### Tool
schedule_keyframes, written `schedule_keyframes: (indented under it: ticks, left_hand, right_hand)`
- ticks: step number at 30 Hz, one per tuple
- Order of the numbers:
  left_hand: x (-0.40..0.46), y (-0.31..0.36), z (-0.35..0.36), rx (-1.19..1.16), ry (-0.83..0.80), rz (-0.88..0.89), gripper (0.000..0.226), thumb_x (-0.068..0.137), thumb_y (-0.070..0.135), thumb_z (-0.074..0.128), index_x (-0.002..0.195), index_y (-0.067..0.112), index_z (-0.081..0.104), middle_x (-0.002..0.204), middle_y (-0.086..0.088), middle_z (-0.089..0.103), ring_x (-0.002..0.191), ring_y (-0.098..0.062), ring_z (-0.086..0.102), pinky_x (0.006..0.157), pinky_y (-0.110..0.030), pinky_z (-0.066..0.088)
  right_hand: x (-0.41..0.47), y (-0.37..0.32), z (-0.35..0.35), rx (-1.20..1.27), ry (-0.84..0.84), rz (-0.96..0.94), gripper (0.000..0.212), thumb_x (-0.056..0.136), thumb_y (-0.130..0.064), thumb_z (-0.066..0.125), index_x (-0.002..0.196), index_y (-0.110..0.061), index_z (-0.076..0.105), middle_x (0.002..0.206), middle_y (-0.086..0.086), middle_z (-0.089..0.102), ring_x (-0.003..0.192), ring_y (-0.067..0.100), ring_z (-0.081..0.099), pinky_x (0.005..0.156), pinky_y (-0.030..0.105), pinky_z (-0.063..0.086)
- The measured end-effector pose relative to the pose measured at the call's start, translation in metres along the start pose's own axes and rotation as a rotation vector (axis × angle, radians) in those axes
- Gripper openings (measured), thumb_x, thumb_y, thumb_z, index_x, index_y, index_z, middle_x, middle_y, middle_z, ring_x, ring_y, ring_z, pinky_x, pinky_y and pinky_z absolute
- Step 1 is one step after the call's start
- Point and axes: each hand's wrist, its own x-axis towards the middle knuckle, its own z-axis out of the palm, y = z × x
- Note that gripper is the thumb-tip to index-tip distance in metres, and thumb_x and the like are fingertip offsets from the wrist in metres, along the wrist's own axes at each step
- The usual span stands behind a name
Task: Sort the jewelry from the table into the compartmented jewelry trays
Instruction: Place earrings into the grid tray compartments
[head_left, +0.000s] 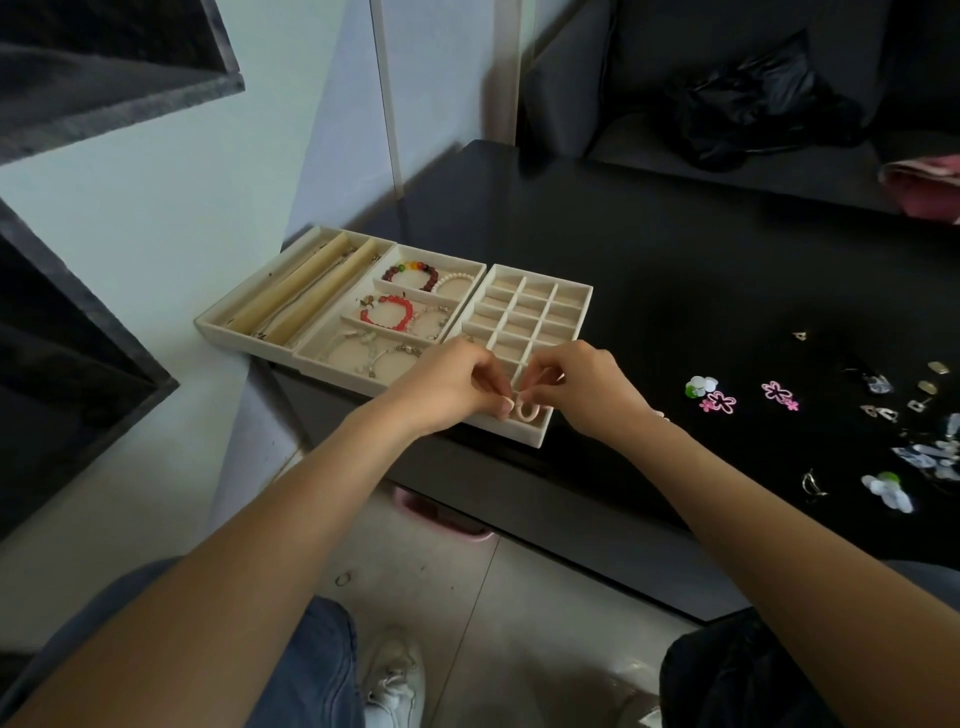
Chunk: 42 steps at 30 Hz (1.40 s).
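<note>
We are mid-placement: our left hand (452, 387) and right hand (582, 387), each grip pinched on the pink ring (527, 412), hold it over the grid tray's (582, 312) near compartment; next, we judge, lower and release.

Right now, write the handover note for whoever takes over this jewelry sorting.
Left hand and right hand: both pinch a small pale pink ring over the near corner of the beige grid tray.
Done: beaded bracelets lie in the middle beige tray; chains in the long-slot tray.
Left: pink flower earrings, white flower pieces and small metal items on the black table. Grid cells mostly look empty.
</note>
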Motion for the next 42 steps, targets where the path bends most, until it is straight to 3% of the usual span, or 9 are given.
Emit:
schedule_keyframes:
  ticks: [4,7,9,12,18,24,28,34,42]
  left_hand:
    - [0.002,0.001,-0.001,0.096,0.028,0.051,0.010,0.077,0.015,0.076,0.083,0.019,0.069,0.079,0.010,0.065,0.079,-0.003,0.061,0.071,-0.016,0.046]
    - [0.004,0.002,0.002,0.207,0.047,0.099,0.010,0.081,0.013,0.072,0.091,0.016,0.070,0.084,0.008,0.064,0.077,-0.003,0.059,0.065,-0.008,0.041]
    - [0.006,0.002,0.006,0.278,0.052,0.141,0.014,0.084,0.011,0.069,0.098,0.012,0.070,0.093,0.001,0.066,0.082,-0.007,0.060,0.071,-0.013,0.045]
    - [0.008,0.002,0.009,0.323,0.020,0.165,0.019,0.085,0.012,0.067,0.104,0.011,0.069,0.100,-0.002,0.065,0.089,-0.012,0.061,0.082,-0.023,0.048]
    - [0.010,0.001,0.007,0.290,-0.035,0.138,0.018,0.086,0.013,0.065,0.104,0.014,0.068,0.098,0.000,0.066,0.092,-0.012,0.061,0.085,-0.027,0.049]
    - [0.011,0.003,0.003,0.229,-0.030,0.087,0.013,0.086,0.009,0.064,0.097,0.015,0.067,0.091,0.004,0.063,0.087,-0.009,0.059,0.070,-0.014,0.041]
    - [0.012,0.003,0.002,0.238,-0.015,0.089,0.013,0.085,0.012,0.066,0.097,0.017,0.068,0.091,0.007,0.059,0.086,-0.008,0.056,0.064,-0.012,0.038]
    - [0.015,0.008,0.002,0.246,-0.071,0.077,0.012,0.083,0.016,0.070,0.094,0.020,0.069,0.086,0.011,0.058,0.076,0.000,0.051,0.058,-0.009,0.034]
    - [0.022,0.013,0.007,0.349,-0.145,0.055,0.011,0.082,0.019,0.071,0.092,0.019,0.072,0.079,0.014,0.054,0.088,-0.010,0.056,0.074,-0.021,0.038]
  right_hand:
    - [0.001,0.000,0.003,-0.057,0.004,-0.010,0.003,0.086,-0.011,0.066,0.090,-0.010,0.066,0.075,-0.008,0.059,0.063,-0.004,0.052,0.049,0.004,0.035]
    - [0.000,-0.001,0.004,-0.127,0.024,-0.023,0.006,0.089,-0.008,0.062,0.091,-0.011,0.066,0.077,-0.008,0.059,0.066,-0.003,0.054,0.056,0.005,0.038]
    - [-0.001,-0.003,0.006,-0.229,0.033,-0.023,0.011,0.091,-0.007,0.057,0.093,-0.013,0.066,0.089,-0.002,0.062,0.080,0.010,0.061,0.075,0.019,0.048]
    - [-0.004,-0.004,0.011,-0.451,0.010,-0.026,0.018,0.092,-0.006,0.052,0.100,-0.016,0.065,0.102,0.003,0.063,0.095,0.024,0.059,0.090,0.035,0.037]
    - [-0.007,-0.006,0.008,-0.450,0.022,-0.037,0.018,0.093,-0.009,0.050,0.101,-0.019,0.064,0.106,0.001,0.062,0.100,0.022,0.059,0.093,0.036,0.037]
    - [-0.010,-0.008,0.002,-0.451,-0.080,-0.075,0.025,0.096,-0.015,0.050,0.110,-0.021,0.069,0.095,-0.003,0.046,0.090,0.017,0.056,0.080,0.029,0.048]
    - [-0.011,-0.003,0.008,-0.501,-0.150,-0.102,0.030,0.096,-0.015,0.052,0.118,-0.030,0.065,0.100,-0.003,0.039,0.098,0.019,0.053,0.085,0.033,0.049]
    - [-0.016,-0.004,-0.006,-0.611,-0.158,-0.180,0.039,0.091,-0.003,0.050,0.119,-0.027,0.065,0.101,-0.004,0.030,0.102,0.020,0.047,0.076,0.026,0.038]
    - [-0.012,-0.005,-0.015,-0.739,-0.200,-0.312,0.036,0.090,-0.005,0.053,0.118,-0.024,0.065,0.116,-0.002,0.050,0.111,0.016,0.048,0.083,0.024,0.041]
